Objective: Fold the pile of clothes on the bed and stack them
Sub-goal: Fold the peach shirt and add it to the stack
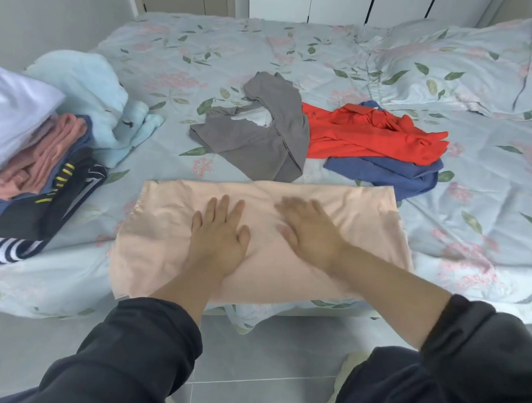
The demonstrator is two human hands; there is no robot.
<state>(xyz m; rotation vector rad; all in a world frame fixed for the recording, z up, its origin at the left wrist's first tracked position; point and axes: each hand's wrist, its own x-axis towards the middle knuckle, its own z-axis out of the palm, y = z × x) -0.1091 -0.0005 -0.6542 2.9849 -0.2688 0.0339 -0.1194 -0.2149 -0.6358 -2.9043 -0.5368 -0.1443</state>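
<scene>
My left grip (218, 232) lies flat on the peach cloth (366, 212), with the fingers straight and a little spread; it presses on the fabric and holds nothing. My right grip (311, 231) is just beside it on the same cloth. It is also open, with the palm down, but it looks blurred, so I cannot tell how each finger lies. The peach cloth is spread in a wide folded shape at 6 o'clock on the bed (236, 45), near the edge closest to me. At 12 o'clock from it lies a crumpled gray garment (261, 139), which touches its far edge. At 1 o'clock a red garment (370, 136) lies on top of a blue garment (392, 174), both unfolded. At 9 o'clock is the stack of folded clothes (44, 174): a white piece is on top, pink and blue pieces are under it, then a black one with yellow marks, and a striped one is at the bottom. A pale blue towel (94, 93) lies bunched at 10 o'clock, against the stack. A pillow (450, 63) in the same flower print as the bed cover is at 2 o'clock. My dark sleeves (133, 348) are pushed up from the wrists, above the gray tiled floor (266, 355).
</scene>
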